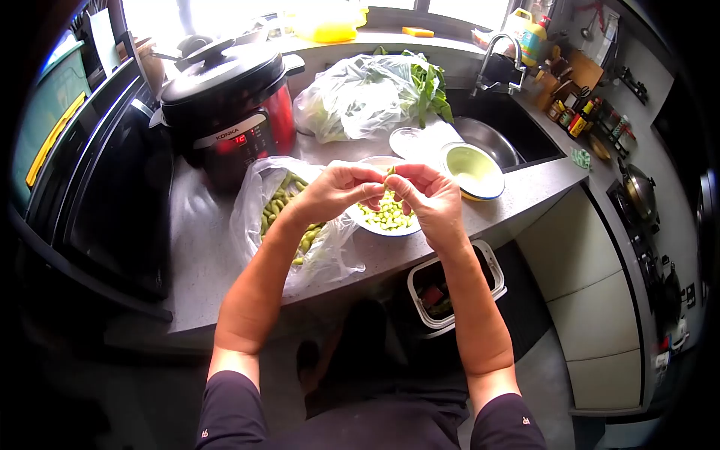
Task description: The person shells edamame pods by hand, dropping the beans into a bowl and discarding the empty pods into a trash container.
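Observation:
My left hand and my right hand meet over a white bowl, pinching a green edamame pod between the fingertips. Shelled green beans lie in the bowl below. To the left of the bowl, a clear plastic bag lies open with several whole edamame pods in it, partly behind my left forearm. Just right of my right hand stands a pale green bowl.
A red and black electric pressure cooker stands at the back left. Behind the bowls lies a plastic bag of leafy greens. The sink is at the right. Below the counter edge stands an open bin.

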Demonstrator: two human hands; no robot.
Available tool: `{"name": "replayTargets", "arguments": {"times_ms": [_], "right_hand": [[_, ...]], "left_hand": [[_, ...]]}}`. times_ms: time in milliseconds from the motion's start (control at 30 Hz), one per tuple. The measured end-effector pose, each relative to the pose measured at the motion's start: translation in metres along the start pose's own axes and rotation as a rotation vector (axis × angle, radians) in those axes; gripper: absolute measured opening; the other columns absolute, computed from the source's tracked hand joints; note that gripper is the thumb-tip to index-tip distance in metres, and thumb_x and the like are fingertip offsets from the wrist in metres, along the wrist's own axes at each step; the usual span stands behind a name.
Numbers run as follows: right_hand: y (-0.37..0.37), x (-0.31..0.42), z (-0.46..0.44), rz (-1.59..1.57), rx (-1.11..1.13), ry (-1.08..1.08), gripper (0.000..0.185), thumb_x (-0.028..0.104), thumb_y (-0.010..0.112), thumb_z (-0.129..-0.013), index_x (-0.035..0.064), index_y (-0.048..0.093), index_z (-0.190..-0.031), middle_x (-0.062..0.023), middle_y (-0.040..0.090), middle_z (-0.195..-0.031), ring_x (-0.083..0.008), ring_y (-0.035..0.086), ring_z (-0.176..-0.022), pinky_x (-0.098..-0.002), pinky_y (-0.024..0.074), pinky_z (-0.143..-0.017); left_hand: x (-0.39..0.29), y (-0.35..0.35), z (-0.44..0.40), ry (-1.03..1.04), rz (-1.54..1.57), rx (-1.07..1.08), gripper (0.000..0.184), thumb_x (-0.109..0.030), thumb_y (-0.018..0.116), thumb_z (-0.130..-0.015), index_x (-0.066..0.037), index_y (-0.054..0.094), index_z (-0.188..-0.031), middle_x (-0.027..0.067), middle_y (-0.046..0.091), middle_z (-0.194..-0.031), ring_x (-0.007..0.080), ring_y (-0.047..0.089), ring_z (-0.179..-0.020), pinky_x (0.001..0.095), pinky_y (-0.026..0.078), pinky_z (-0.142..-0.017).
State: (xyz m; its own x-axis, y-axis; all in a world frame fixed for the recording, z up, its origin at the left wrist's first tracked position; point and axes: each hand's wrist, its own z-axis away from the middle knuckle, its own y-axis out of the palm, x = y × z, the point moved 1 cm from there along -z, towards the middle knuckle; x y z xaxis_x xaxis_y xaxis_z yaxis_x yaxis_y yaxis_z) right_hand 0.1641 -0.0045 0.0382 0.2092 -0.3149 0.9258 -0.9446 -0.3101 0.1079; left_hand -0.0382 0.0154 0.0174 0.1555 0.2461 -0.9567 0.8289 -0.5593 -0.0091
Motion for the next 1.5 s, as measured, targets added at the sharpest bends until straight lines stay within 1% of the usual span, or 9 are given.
{"name": "replayTargets", "arguments": {"times_ms": [233, 400, 633, 767, 800, 900, 1033, 1333, 1500], "right_hand": [[0.002, -0.002, 0.0, -0.13, -0.005, 0.069, 0.014, 0.007, 0.075, -0.093, 0.0007, 0.07, -0.104, -0.0028, 0.072, -0.087, -0.0021, 0.058, -0.069, -0.0176, 0.0426, -0.059], [0.005, -0.008, 0.002, -0.265, -0.063, 0.108, 0.01, 0.006, 0.073, -0.093, 0.0021, 0.067, -0.1, -0.0045, 0.072, -0.087, -0.0048, 0.06, -0.071, -0.019, 0.0428, -0.062], [-0.002, -0.011, 0.002, -0.187, -0.044, 0.035, 0.01, 0.004, 0.072, -0.093, 0.0014, 0.067, -0.101, -0.0046, 0.072, -0.087, -0.0042, 0.056, -0.067, -0.0186, 0.0394, -0.06], [-0.002, -0.008, -0.004, 0.013, -0.085, -0.046, 0.009, 0.002, 0.071, -0.094, -0.0019, 0.068, -0.102, -0.0058, 0.072, -0.089, -0.0077, 0.066, -0.081, -0.0216, 0.0519, -0.073], [-0.003, -0.008, -0.004, 0.131, -0.082, -0.04, 0.01, 0.003, 0.071, -0.094, -0.003, 0.069, -0.102, -0.0066, 0.072, -0.09, -0.0094, 0.067, -0.085, -0.0236, 0.0542, -0.079], [-0.001, -0.008, -0.003, 0.293, -0.064, -0.07, 0.011, 0.004, 0.072, -0.093, -0.0027, 0.07, -0.102, -0.0068, 0.073, -0.092, -0.009, 0.066, -0.084, -0.0228, 0.0538, -0.077], [0.002, -0.015, -0.004, 0.229, -0.056, -0.046, 0.011, 0.005, 0.072, -0.093, -0.0022, 0.071, -0.102, -0.006, 0.073, -0.091, -0.0064, 0.064, -0.079, -0.0218, 0.0515, -0.07], [0.0, -0.027, -0.007, 0.011, -0.039, 0.017, 0.01, 0.006, 0.069, -0.096, -0.0023, 0.071, -0.102, -0.0052, 0.071, -0.086, -0.0081, 0.061, -0.073, -0.0221, 0.0493, -0.068], [-0.006, -0.033, -0.013, -0.047, 0.01, 0.111, 0.013, 0.01, 0.068, -0.097, -0.0017, 0.071, -0.103, -0.005, 0.07, -0.086, -0.0091, 0.063, -0.074, -0.0231, 0.0503, -0.069]], "left_hand": [[0.008, 0.0, 0.002, -0.02, -0.009, -0.043, 0.029, -0.017, 0.067, -0.1, 0.003, 0.067, -0.121, 0.006, 0.072, -0.102, 0.0113, 0.068, -0.09, 0.0274, 0.058, -0.084], [0.011, 0.003, 0.001, -0.032, 0.011, -0.028, 0.029, -0.017, 0.067, -0.1, 0.003, 0.067, -0.12, 0.0025, 0.069, -0.093, 0.0092, 0.065, -0.087, 0.0259, 0.056, -0.082], [0.011, 0.008, 0.001, -0.057, 0.02, -0.076, 0.027, -0.015, 0.065, -0.101, 0.003, 0.067, -0.12, 0.0057, 0.072, -0.1, 0.0111, 0.068, -0.092, 0.0282, 0.057, -0.086], [-0.003, 0.023, -0.008, 0.176, -0.075, -0.258, 0.035, -0.025, 0.068, -0.099, 0.001, 0.065, -0.123, 0.0062, 0.071, -0.102, 0.0111, 0.067, -0.093, 0.0278, 0.058, -0.085], [-0.005, 0.021, -0.007, 0.126, -0.112, -0.29, 0.035, -0.027, 0.07, -0.098, 0.001, 0.065, -0.12, 0.0056, 0.07, -0.102, 0.0115, 0.067, -0.094, 0.0289, 0.059, -0.084], [-0.003, 0.019, -0.006, 0.005, 0.022, -0.265, 0.032, -0.027, 0.07, -0.098, 0.001, 0.065, -0.114, 0.0047, 0.069, -0.1, 0.0114, 0.066, -0.092, 0.0291, 0.059, -0.083], [-0.004, 0.02, -0.003, -0.037, 0.129, -0.289, 0.028, -0.025, 0.07, -0.098, 0.001, 0.067, -0.107, 0.0059, 0.069, -0.097, 0.0113, 0.066, -0.089, 0.028, 0.06, -0.082], [-0.003, 0.022, -0.001, 0.107, -0.15, -0.381, 0.021, -0.014, 0.071, -0.096, 0.004, 0.069, -0.105, 0.0076, 0.073, -0.095, 0.0102, 0.068, -0.085, 0.026, 0.058, -0.079], [0.001, 0.014, -0.003, 0.055, -0.115, -0.371, 0.024, -0.017, 0.073, -0.095, 0.005, 0.069, -0.105, 0.008, 0.073, -0.093, 0.0106, 0.068, -0.084, 0.0254, 0.058, -0.077]]}}
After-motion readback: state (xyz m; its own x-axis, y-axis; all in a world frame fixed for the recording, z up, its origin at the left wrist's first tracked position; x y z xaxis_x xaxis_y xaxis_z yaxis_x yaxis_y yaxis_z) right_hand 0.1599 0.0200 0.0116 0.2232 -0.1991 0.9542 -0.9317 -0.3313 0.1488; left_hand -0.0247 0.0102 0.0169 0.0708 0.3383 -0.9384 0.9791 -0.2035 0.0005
